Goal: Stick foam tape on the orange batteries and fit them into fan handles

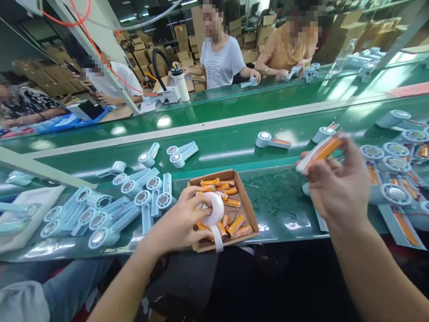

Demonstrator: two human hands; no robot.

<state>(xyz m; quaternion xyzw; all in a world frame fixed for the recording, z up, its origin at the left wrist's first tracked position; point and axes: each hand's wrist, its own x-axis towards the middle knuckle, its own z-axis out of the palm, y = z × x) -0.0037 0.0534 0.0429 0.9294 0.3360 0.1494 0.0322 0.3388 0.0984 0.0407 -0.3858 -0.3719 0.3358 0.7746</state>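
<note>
My left hand (187, 214) is closed on a roll of white tape (217, 209), whose loose end hangs over the front edge of a small cardboard box (250, 210). Several orange battery cells (236, 226) lie in that box. Raised at the right, my right hand (342, 183) grips an orange battery (323, 152) with a white strip along its side; the fingers are a little blurred. Behind and beside this hand lie light-blue fan housings (395, 193), some with orange batteries in their handles.
Several light-blue fan housings (103, 219) are heaped left of the box. A green conveyor belt (221, 143) runs across, carrying a few more. A white tray (50, 197) stands far left. Across the line, people (221, 58) work near a white bottle (181, 85).
</note>
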